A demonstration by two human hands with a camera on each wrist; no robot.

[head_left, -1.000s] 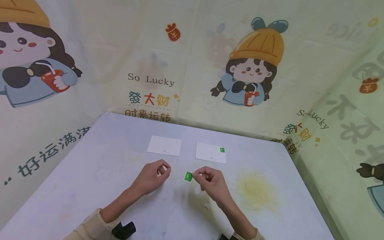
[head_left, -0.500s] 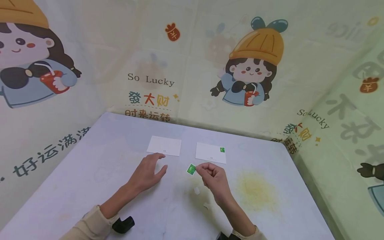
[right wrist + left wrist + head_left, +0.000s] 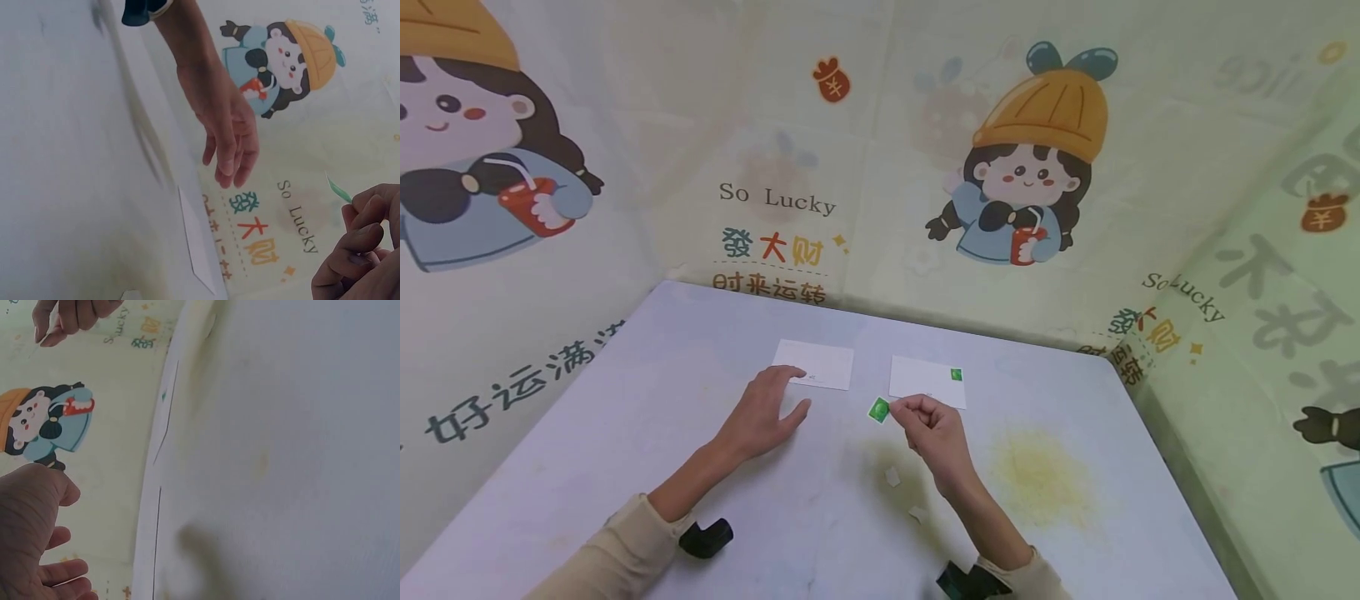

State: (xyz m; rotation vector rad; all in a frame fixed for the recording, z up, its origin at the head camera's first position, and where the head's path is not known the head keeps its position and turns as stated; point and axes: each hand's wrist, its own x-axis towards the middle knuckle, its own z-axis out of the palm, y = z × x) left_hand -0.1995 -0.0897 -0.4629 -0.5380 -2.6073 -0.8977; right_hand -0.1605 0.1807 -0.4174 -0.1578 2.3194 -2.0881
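Between thumb and forefinger, my right hand [image 3: 936, 437] pinches a small green stamp [image 3: 878, 409] with a white border, raised above the table. In the right wrist view the stamp [image 3: 339, 191] appears edge-on and slightly curved. My left hand [image 3: 763, 412] has its fingers spread and holds nothing; its fingertips overlap the near-left part of the left white card [image 3: 823, 367] in the head view. Whether they touch it, I cannot tell. The right white card [image 3: 917, 377] lies beyond my right hand, bearing a green stamp [image 3: 957, 375] in its upper right corner.
Two small white paper scraps lie on the white table [image 3: 625, 467], one scrap [image 3: 892, 477] nearer the cards and another scrap [image 3: 917, 514] closer to me. A yellowish stain [image 3: 1041, 479] marks the right side. A printed cloth [image 3: 880, 167] hangs around the table's far and side edges.
My left hand has uncurled its fingers and moved forward and left, up to the left card. My right hand has lifted the stamp forward, slightly to the right.
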